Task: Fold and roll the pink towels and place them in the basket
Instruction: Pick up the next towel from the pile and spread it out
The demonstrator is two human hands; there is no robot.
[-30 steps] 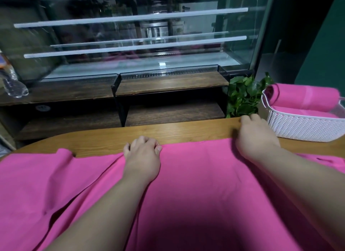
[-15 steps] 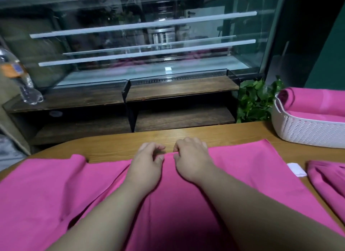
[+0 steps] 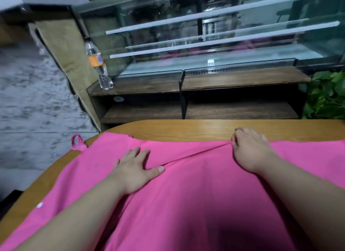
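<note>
The pink towel (image 3: 196, 185) lies spread across the near part of the wooden table (image 3: 186, 129), under both forearms. The left hand (image 3: 134, 168) rests flat on it, fingers straight and spread and the thumb stretched out, holding nothing. The right hand (image 3: 250, 150) sits at the towel's far edge with its fingers curled, pinching the cloth. A raised fold edge (image 3: 196, 153) runs diagonally from the left thumb up to the right hand's fingertips.

Beyond the far edge a strip of bare wood stays open along the table's rounded rim. At the far-left corner the towel's hanging loop (image 3: 78, 141) juts past the table edge. Behind the table stand a dark wooden shelf (image 3: 242, 79) with a plastic bottle (image 3: 96, 62) on it, and a leafy plant (image 3: 328, 97) at the right.
</note>
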